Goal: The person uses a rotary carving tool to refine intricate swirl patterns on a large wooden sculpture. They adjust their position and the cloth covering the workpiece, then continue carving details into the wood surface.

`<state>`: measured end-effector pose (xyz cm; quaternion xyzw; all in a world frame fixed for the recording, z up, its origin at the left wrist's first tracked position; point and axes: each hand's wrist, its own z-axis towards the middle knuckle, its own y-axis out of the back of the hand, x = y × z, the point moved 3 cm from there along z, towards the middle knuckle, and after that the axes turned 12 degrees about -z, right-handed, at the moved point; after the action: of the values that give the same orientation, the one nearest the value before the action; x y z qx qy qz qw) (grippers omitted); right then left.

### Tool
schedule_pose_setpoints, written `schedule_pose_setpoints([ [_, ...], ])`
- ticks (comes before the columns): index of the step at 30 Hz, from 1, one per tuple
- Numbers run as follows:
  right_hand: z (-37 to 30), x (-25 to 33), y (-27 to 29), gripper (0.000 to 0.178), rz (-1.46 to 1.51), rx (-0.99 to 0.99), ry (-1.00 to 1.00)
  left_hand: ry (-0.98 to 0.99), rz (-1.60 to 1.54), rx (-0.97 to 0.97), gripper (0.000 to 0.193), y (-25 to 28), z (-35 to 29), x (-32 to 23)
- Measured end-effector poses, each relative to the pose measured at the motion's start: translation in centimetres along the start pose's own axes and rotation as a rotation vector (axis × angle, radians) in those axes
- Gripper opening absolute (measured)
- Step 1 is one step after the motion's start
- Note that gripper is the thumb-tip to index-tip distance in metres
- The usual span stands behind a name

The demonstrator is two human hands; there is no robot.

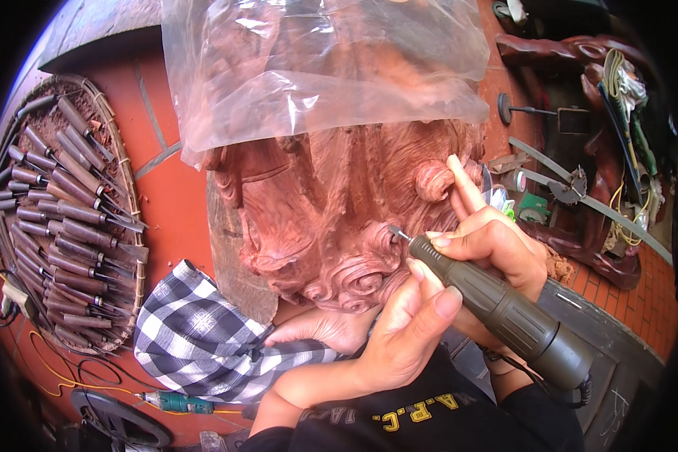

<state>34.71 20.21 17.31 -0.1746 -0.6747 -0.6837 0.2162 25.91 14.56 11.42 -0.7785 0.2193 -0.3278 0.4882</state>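
A reddish wood carving with swirling curls and flowing folds stands in front of me, its upper part under a clear plastic sheet. My right hand grips a dark olive rotary carving tool near its nose, with the forefinger stretched onto a round carved knob. The tool's thin metal bit meets the carving at a curl beside the larger scrolls. From below, my left hand braces the front of the tool with thumb and fingertips, partly hiding its underside.
On the left, a woven tray holds many wooden-handled chisels. Cables and a teal power tool lie on the red tiled floor. A bare foot rests just below the carving. Dark wooden furniture stands at right.
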Motion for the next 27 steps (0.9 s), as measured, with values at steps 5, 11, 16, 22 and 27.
schedule_pose_setpoints([
  [5, 0.2, 0.6, 0.1, 0.012, -0.035, 0.055, -0.04, 0.001, 0.001, 0.016, 0.071, 0.0, -0.1, 0.1],
  [11, 0.3, 0.7, -0.2, 0.012, -0.1, 0.038, 0.017, -0.013, 0.02, 0.031, 0.072, 0.2, -0.4, -0.4],
  [16, 0.5, 0.6, 0.0, 0.014, -0.075, 0.036, -0.068, 0.0, -0.005, 0.022, 0.073, -0.1, -0.2, -0.2],
  [22, -0.2, -1.2, 0.9, 0.015, 0.073, -0.019, -0.048, 0.062, 0.079, 0.033, 0.08, -0.4, 0.6, 0.7],
  [27, -2.0, -3.0, 0.7, 0.016, 0.283, -0.108, -0.03, 0.09, 0.278, 0.067, 0.08, 0.2, 1.1, 1.5],
])
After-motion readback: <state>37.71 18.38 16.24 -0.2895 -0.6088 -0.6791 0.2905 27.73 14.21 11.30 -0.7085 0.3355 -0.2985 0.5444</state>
